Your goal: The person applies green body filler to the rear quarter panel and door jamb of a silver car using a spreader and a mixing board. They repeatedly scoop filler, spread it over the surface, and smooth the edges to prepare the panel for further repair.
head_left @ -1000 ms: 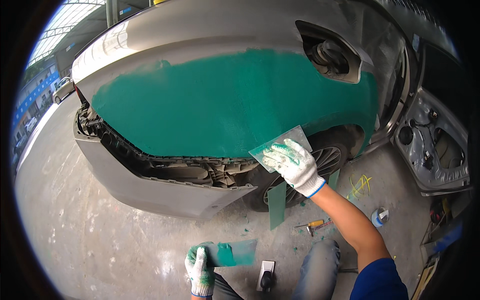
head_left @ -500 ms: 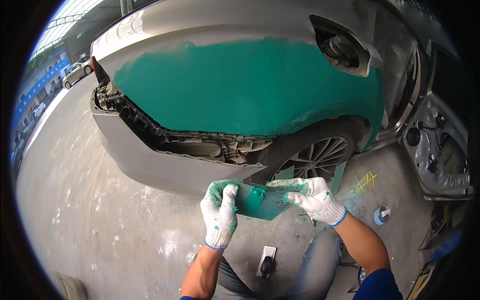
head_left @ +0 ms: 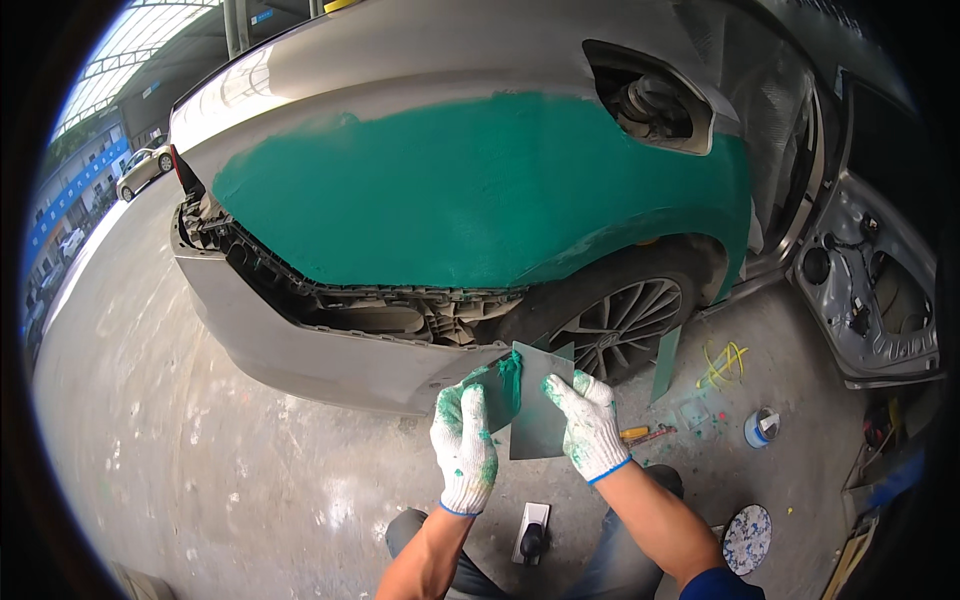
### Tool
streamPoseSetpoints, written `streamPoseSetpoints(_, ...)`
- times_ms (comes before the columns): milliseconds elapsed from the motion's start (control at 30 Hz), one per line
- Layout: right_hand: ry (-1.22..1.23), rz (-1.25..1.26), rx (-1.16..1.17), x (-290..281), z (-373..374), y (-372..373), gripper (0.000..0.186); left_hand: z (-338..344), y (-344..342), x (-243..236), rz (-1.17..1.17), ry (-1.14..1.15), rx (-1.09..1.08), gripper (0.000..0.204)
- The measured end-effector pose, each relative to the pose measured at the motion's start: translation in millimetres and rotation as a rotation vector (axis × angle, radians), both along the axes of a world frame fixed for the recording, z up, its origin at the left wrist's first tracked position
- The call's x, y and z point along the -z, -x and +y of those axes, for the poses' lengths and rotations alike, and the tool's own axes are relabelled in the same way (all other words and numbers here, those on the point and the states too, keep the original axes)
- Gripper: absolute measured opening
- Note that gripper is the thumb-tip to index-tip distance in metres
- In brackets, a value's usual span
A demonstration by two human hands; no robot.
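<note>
My left hand (head_left: 465, 450), in a white knit glove stained green, is closed on a flat putty spreader (head_left: 486, 400). My right hand (head_left: 592, 425), gloved alike, pinches a second thin, greyish putty spreader (head_left: 538, 425) by its right side. The two blades meet or overlap in front of me, and a lump of green putty (head_left: 511, 380) lies along where they come together. Beyond them stands a car's rear quarter panel (head_left: 430, 200), widely coated in green filler, with bare grey-beige metal above. Both hands are apart from the panel, in front of the rear bumper and wheel.
The rear bumper (head_left: 300, 360) hangs partly away from the body, left of the wheel (head_left: 620, 325). At the right is a stripped door (head_left: 865, 280). A sanding block (head_left: 533, 535), a can (head_left: 762, 428), yellow strands (head_left: 722, 365) and a speckled round seat (head_left: 747, 540) are around my legs.
The right spreader has turned from lying flat to upright and moved left against the left one. The putty now gathers along its edge. My hands have drawn closer together.
</note>
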State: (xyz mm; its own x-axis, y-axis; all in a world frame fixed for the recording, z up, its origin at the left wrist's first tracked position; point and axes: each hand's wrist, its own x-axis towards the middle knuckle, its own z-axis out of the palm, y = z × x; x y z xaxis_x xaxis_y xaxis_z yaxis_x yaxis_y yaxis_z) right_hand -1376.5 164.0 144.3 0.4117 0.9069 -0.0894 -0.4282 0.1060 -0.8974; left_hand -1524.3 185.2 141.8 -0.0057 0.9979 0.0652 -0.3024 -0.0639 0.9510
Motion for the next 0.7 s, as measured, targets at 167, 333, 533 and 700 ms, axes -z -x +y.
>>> streamPoseSetpoints(167,-0.049,0.058,0.075,3,9,6,0.007,-21,-14,11,0.315,-0.194,-0.045,0.023)
streamPoseSetpoints(333,-0.336,-0.552,0.237,-66,64,-63,0.022,-36,29,20,0.385,-0.193,-0.008,0.023)
streamPoseSetpoints(533,-0.762,-1.934,0.74,-166,137,-107,0.025,-39,59,38,0.213,-0.058,-0.043,0.026)
streamPoseSetpoints(700,-0.689,-2.032,0.632,-117,137,-107,0.025,-40,56,54,0.167,-0.027,-0.019,0.022)
